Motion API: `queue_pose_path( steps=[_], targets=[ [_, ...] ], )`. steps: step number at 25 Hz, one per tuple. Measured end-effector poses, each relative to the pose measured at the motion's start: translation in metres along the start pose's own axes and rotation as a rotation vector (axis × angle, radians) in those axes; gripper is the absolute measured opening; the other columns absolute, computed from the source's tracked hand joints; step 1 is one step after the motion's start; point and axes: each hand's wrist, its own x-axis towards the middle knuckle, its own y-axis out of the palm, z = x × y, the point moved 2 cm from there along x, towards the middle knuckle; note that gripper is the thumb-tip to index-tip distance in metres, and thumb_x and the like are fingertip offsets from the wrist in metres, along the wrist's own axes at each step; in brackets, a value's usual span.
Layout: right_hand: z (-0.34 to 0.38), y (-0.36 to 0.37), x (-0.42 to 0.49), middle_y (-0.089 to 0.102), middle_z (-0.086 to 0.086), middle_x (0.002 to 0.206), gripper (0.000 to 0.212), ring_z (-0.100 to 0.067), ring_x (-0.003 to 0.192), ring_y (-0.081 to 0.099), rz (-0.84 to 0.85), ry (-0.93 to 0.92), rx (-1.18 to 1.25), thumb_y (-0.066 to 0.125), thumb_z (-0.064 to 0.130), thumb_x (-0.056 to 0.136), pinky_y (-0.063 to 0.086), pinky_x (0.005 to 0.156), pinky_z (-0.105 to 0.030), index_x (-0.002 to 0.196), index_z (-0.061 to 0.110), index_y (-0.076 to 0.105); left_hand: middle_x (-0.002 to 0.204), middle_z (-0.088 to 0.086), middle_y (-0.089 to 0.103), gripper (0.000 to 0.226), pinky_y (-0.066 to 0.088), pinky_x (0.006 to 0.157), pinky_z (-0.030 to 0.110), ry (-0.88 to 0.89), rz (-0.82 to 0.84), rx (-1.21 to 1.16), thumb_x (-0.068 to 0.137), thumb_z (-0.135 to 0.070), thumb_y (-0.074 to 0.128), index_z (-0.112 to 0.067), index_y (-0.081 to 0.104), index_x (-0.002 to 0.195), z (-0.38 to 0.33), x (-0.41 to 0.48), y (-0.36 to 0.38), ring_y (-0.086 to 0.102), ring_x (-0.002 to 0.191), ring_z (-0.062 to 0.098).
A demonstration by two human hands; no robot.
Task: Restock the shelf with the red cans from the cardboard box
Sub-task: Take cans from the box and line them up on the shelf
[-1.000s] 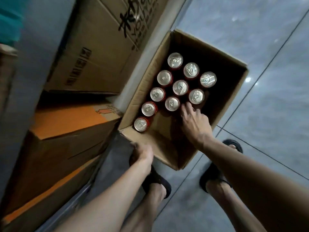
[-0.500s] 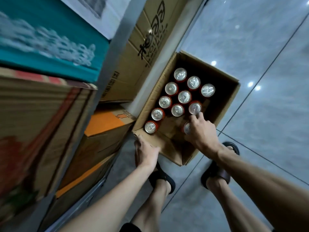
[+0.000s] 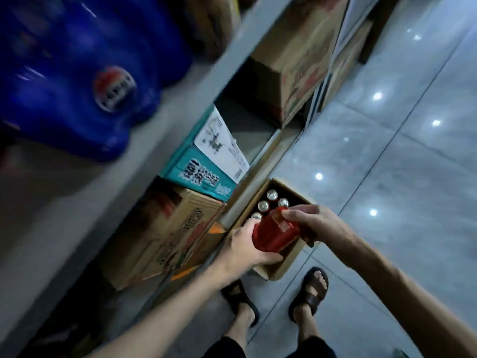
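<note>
red cans (image 3: 275, 235) sit clamped between the left hand (image 3: 244, 248) and right hand (image 3: 318, 224), lifted over the cardboard box (image 3: 281, 266) at 6 o'clock. step in hand: carrying. next, i judge, calls for swinging toward the shelf (image 3: 165, 130) at 10 o'clock.

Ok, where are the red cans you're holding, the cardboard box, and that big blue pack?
red cans (image 3: 273, 235): head view, on the red side between both hands.
cardboard box (image 3: 277, 271): head view, on its near outer wall.
blue pack (image 3: 64, 73): head view, on its blurred front.
</note>
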Motion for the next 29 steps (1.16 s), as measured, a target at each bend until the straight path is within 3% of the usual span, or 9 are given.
queue_pose_path(
  steps=[5, 7, 9, 12, 15, 20, 22, 24, 29],
  targets=[
    [0.127, 0.038, -0.101, 0.075, 0.000, 0.080, 0.060, -0.017, 0.072, 0.070, -0.111, -0.144, -0.021, 0.059, 0.073, 0.076, 0.054, 0.067, -0.033, 0.098, 0.018, 0.071, 0.103, -0.008, 0.070, 0.064, 0.049, 0.074, 0.010, 0.118, -0.049, -0.170, 0.061, -0.042, 0.086, -0.024, 0.057, 0.115, -0.105, -0.107, -0.084, 0.067, 0.092, 0.000],
    [0.167, 0.057, -0.137, 0.075, 0.001, 0.082, 0.056, -0.014, 0.068, 0.068, -0.058, -0.222, 0.038, 0.067, 0.066, 0.072, 0.050, 0.061, -0.022, 0.102, 0.019, 0.070, 0.109, -0.004, 0.068, 0.074, 0.052, 0.085, 0.020, 0.151, -0.087, -0.183, 0.060, -0.047, 0.084, -0.022, 0.053, 0.122, -0.131, -0.148, -0.118, 0.066, 0.098, 0.009],
    [0.191, 0.076, -0.160, 0.075, -0.006, 0.090, 0.050, -0.029, 0.075, 0.070, -0.016, -0.270, 0.080, 0.076, 0.054, 0.071, 0.054, 0.064, -0.028, 0.107, 0.021, 0.067, 0.110, -0.005, 0.068, 0.078, 0.054, 0.089, 0.029, 0.184, -0.151, -0.144, 0.056, -0.055, 0.080, -0.024, 0.050, 0.122, -0.141, -0.180, -0.143, 0.066, 0.099, 0.010],
    [0.223, 0.120, -0.182, 0.072, -0.002, 0.099, 0.055, -0.016, 0.081, 0.072, -0.005, -0.321, 0.009, 0.083, 0.046, 0.069, 0.055, 0.062, -0.026, 0.115, 0.027, 0.060, 0.114, -0.008, 0.066, 0.081, 0.058, 0.088, 0.035, 0.215, -0.229, -0.086, 0.058, -0.060, 0.077, -0.028, 0.046, 0.126, -0.133, -0.231, -0.176, 0.066, 0.103, 0.008],
    [0.243, 0.193, -0.183, 0.069, 0.001, 0.105, 0.062, -0.009, 0.087, 0.068, 0.108, -0.375, -0.087, 0.084, 0.043, 0.067, 0.050, 0.060, -0.017, 0.120, 0.024, 0.057, 0.110, -0.015, 0.065, 0.078, 0.057, 0.082, 0.021, 0.198, -0.400, -0.148, 0.057, -0.058, 0.080, -0.035, 0.047, 0.123, -0.089, -0.276, -0.213, 0.064, 0.098, -0.005],
    [0.238, 0.296, -0.158, 0.061, 0.011, 0.113, 0.069, -0.005, 0.103, 0.060, 0.265, -0.362, -0.168, 0.085, 0.042, 0.065, 0.049, 0.074, -0.020, 0.122, 0.032, 0.049, 0.107, -0.014, 0.070, 0.067, 0.055, 0.069, 0.012, 0.192, -0.635, -0.391, 0.057, -0.038, 0.087, -0.040, 0.055, 0.116, -0.009, -0.297, -0.244, 0.067, 0.098, -0.003],
    [0.237, 0.316, -0.142, 0.062, 0.012, 0.110, 0.070, -0.006, 0.101, 0.061, 0.160, -0.472, -0.311, 0.082, 0.049, 0.062, 0.052, 0.078, -0.022, 0.121, 0.028, 0.051, 0.110, -0.015, 0.069, 0.069, 0.054, 0.074, 0.013, 0.163, -0.690, -0.362, 0.055, -0.045, 0.084, -0.041, 0.054, 0.117, 0.010, -0.290, -0.253, 0.065, 0.103, -0.003],
    [0.240, 0.323, -0.123, 0.063, 0.007, 0.108, 0.071, -0.010, 0.096, 0.062, -0.048, -0.617, -0.540, 0.078, 0.056, 0.059, 0.054, 0.081, -0.028, 0.117, 0.024, 0.052, 0.131, -0.010, 0.061, 0.082, 0.052, 0.097, 0.030, 0.080, -0.662, -0.229, 0.059, -0.048, 0.084, -0.037, 0.047, 0.132, 0.026, -0.277, -0.260, 0.057, 0.122, 0.006],
    [0.249, 0.304, -0.073, 0.065, -0.003, 0.118, 0.074, -0.022, 0.102, 0.064, -0.404, -0.753, -0.677, 0.077, 0.042, 0.069, 0.052, 0.082, -0.036, 0.131, 0.028, 0.039, 0.164, 0.011, 0.009, 0.130, 0.020, 0.121, 0.046, -0.247, -0.242, 0.275, 0.062, -0.059, 0.080, -0.022, -0.001, 0.157, 0.045, -0.238, -0.263, 0.012, 0.151, 0.029]
  ],
)
